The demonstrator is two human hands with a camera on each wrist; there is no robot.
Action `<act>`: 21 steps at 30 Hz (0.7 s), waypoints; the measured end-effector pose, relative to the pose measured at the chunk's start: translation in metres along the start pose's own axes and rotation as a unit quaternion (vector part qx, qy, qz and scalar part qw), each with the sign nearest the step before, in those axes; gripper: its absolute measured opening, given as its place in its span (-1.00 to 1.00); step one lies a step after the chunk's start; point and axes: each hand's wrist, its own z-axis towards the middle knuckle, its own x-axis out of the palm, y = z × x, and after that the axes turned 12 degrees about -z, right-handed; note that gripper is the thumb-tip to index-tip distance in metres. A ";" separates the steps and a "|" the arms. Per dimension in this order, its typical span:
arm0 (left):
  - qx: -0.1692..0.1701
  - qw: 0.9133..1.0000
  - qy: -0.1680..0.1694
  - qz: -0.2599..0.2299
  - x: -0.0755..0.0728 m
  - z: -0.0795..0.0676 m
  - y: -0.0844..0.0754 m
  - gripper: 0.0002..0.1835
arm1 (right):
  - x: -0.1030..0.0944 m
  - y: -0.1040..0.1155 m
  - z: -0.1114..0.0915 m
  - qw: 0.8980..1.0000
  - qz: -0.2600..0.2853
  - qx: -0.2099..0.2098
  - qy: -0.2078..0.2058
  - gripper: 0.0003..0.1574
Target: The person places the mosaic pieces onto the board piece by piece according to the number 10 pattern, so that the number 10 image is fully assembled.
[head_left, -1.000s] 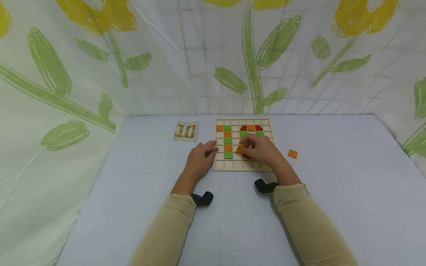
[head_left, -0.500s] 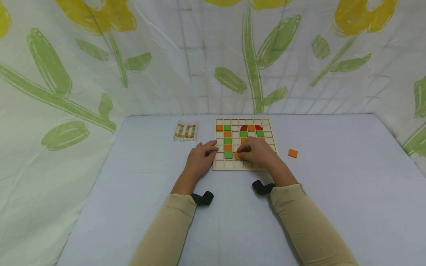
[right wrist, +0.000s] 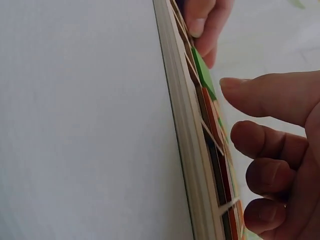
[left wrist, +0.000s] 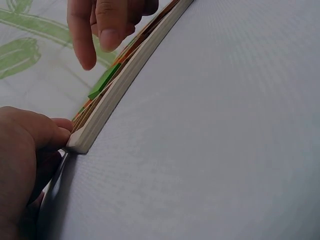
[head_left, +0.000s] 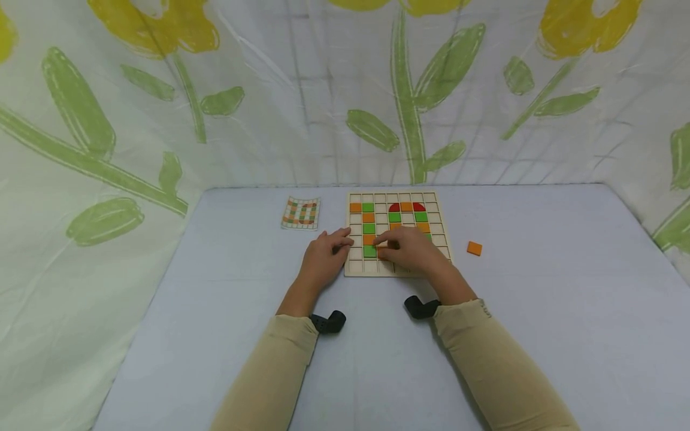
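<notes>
On the table lies a wooden grid board [head_left: 356,266] holding orange, green and red tiles. My left hand [head_left: 325,258] rests its fingertips on the board's left edge. My right hand [head_left: 412,250] hovers over the lower middle of the board, thumb and index finger apart. Under its thumb, an orange tile [head_left: 381,253] shows partly in a cell beside a green tile [head_left: 369,251]. In the left wrist view that green tile [left wrist: 104,81] sits raised above the grid. The right hand hides several of the red and green tiles.
A small patterned card [head_left: 300,213] lies left of the board, showing a coloured grid. One loose orange tile [head_left: 474,248] is on the table [head_left: 539,269] to the right. A flower-printed curtain [head_left: 302,120] hangs behind.
My right hand has moved down and left with the orange tile it pinched, set it in the cell beside the green tile and let go. The left hand stays put.
</notes>
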 end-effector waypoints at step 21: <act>0.008 1.000 -0.005 0.008 0.001 0.000 -0.001 -0.78 | -0.014 -0.011 -0.008 0.999 0.006 0.043 0.021 -0.73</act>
